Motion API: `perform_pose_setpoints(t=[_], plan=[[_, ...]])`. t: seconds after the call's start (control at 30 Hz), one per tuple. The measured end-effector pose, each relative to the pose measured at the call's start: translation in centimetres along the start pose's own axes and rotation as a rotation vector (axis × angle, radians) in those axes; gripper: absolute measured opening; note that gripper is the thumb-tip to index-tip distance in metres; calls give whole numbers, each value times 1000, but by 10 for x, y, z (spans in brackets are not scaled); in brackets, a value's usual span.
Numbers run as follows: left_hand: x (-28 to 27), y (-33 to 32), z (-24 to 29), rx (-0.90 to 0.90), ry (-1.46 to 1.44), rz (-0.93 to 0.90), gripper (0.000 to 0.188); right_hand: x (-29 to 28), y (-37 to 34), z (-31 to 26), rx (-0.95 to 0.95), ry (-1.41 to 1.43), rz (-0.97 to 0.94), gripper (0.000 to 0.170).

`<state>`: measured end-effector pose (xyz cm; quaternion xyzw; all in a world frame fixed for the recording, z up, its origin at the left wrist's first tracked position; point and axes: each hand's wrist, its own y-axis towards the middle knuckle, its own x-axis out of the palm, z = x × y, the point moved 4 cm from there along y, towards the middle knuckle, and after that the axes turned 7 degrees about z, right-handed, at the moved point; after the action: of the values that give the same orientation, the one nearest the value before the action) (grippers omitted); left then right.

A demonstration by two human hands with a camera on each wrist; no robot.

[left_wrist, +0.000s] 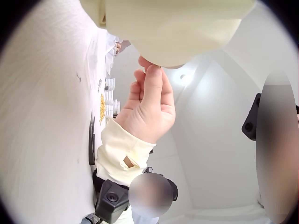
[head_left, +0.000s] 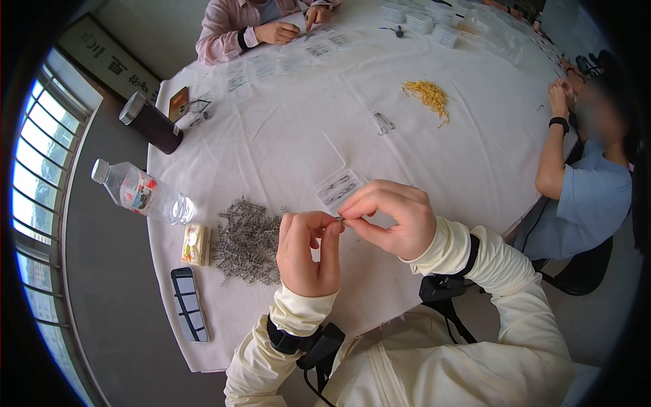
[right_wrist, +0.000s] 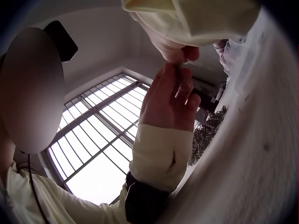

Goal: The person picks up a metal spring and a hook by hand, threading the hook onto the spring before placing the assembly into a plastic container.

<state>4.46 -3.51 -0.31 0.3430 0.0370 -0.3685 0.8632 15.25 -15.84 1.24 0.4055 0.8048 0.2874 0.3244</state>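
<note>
Fingers of left hand (head_left: 298,261) and right hand (head_left: 400,216) pinch a tiny bit (head_left: 340,218) between them, neither nearer; its long axis cannot be told. The box (head_left: 323,197) lies just beyond at twelve o'clock.

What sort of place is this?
Probably a room used as a small-parts workspace: a table covered with white cloth holds a tangled heap of thin grey metal pieces, a loose pile of thin yellow pieces and stacks of small clear plastic boxes.
</note>
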Motion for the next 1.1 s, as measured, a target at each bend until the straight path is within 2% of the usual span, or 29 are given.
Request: perform_pose_setpoints(t=[0.37,0.67,0.8,0.9,0.97,1.1], plan=[[-3,4,11,140,89,7,12,-2,0,-1,26,-6,6,18],[-2,3,13,190,117,13,12,-3,1,-2,7,8,38,16],[-3,4,14,207,121,9,13,-4,1,-2,-24,13,-3,18],[-4,2,13,195,133,-10,9,-5,1,-2,28,36,-14,16],[-3,-1,7,62,59,-44,3,-4,0,-1,82,52,-27,15],[0,-8,-4,-71,-52,-70,8,-3,-2,6,201,117,-37,10]])
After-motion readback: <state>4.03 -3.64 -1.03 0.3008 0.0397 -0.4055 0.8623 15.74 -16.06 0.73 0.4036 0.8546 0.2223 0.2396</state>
